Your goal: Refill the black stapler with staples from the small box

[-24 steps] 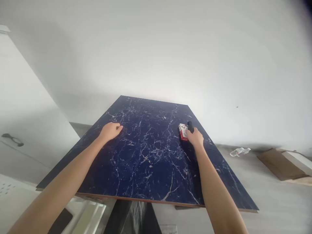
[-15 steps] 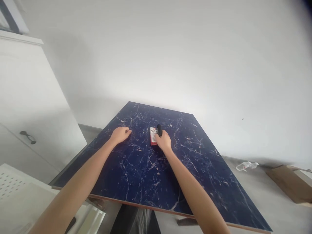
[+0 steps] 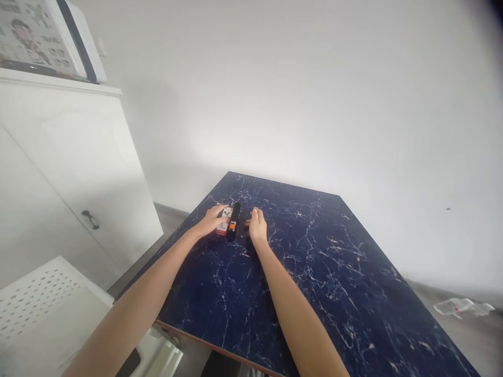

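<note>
A small red-and-white box point(image 3: 222, 226) lies on the dark blue marbled table point(image 3: 314, 272), with my left hand point(image 3: 210, 221) closed round its left side, the thumb across its face. Right against the box, on its right side, is a long black object point(image 3: 234, 213) with an orange patch near its near end; its kind is unclear. My right hand point(image 3: 258, 226) is just right of the black object, apart from it. Its fingers are partly spread, pointing left and up, and nothing shows in them.
To the left stands a white cabinet point(image 3: 86, 157) with a dark handle, a printed white case point(image 3: 43, 42) on top. A white perforated panel point(image 3: 43, 298) sits at lower left. Behind the table is a white wall point(image 3: 294, 94). Clear plastic point(image 3: 459, 307) lies on the floor at right.
My right hand has let go of the box and black object. My left hand has moved onto the box. The view has shifted left, showing more of the cabinet.
</note>
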Demonstrator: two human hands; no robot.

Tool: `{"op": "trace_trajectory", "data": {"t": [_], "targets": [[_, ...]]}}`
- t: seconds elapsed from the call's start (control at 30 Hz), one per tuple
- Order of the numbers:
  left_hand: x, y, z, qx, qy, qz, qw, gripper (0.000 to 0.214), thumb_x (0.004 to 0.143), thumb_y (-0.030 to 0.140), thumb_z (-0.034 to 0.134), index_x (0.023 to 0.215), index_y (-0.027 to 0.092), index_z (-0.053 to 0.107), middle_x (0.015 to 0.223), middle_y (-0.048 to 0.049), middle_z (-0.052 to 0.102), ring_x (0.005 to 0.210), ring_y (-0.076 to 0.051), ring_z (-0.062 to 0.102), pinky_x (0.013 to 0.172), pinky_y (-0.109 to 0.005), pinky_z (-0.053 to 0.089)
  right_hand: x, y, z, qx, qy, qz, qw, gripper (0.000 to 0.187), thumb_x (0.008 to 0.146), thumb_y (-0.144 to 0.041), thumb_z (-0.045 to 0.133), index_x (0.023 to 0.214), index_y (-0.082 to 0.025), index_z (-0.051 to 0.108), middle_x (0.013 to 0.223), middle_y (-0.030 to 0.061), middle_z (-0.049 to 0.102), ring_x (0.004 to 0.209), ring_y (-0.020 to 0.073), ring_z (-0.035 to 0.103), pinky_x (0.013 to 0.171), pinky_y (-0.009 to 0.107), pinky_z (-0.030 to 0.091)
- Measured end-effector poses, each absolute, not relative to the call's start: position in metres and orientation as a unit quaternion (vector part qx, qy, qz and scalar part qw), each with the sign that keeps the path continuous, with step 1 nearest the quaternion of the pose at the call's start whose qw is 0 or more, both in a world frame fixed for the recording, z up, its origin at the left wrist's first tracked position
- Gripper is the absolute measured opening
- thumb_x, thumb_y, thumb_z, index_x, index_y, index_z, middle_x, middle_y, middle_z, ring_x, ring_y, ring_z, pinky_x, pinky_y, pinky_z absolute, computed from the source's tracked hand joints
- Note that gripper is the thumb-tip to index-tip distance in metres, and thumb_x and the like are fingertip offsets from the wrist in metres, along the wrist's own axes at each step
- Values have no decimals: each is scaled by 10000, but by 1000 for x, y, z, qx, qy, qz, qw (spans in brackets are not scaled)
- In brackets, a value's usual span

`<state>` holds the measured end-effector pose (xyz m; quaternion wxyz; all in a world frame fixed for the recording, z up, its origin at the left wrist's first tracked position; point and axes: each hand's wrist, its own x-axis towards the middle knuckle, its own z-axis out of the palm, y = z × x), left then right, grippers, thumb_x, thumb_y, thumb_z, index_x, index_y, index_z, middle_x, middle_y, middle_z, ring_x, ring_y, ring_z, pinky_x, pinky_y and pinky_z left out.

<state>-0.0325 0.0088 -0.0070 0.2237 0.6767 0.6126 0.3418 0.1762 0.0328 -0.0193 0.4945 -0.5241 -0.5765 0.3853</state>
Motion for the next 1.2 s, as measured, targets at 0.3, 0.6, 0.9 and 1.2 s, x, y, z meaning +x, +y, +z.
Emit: {"op": "trace_trajectory", "data": {"t": [0.3, 0.6, 0.9, 1.2], "targets": [[-23, -4, 2, 752, 548, 296, 214, 762, 861, 631, 627, 1505, 262, 461, 1548, -84, 460, 1471, -356, 343, 1233, -491, 259, 193, 38, -25, -491, -577, 398, 517, 472, 972, -465, 348, 1231, -206, 645, 1193, 96, 689, 878, 203, 689, 806, 324, 561], [-26, 1, -5, 734, 573, 274, 240, 651, 873, 656, 596, 1432, 323, 582, 1659, -70, 271, 1544, -411, 140, 1238, -586, 169, 196, 29, -14, -527, -612, 320, 495, 443, 998, -381, 346, 1269, -198, 645, 1193, 92, 702, 1168, 233, 620, 1053, 360, 434], [-27, -2, 5, 754, 555, 245, 253, 528, 866, 669, 599, 1216, 302, 745, 1664, -18, 270, 1526, -384, 240, 1238, -537, 231, 198, 31, -17, -522, -578, 350, 521, 487, 1024, -406, 284, 1363, -209, 573, 1297, 88, 670, 1160, 197, 644, 1021, 319, 470], [-29, 2, 0, 760, 548, 238, 255, 629, 875, 729, 526, 1279, 285, 716, 1673, -35, 244, 1535, -388, 210, 1267, -511, 149, 200, 35, -18, -499, -510, 423, 559, 642, 1012, -570, 222, 1176, -173, 699, 1169, 111, 726, 1076, 211, 693, 979, 315, 507]]}}
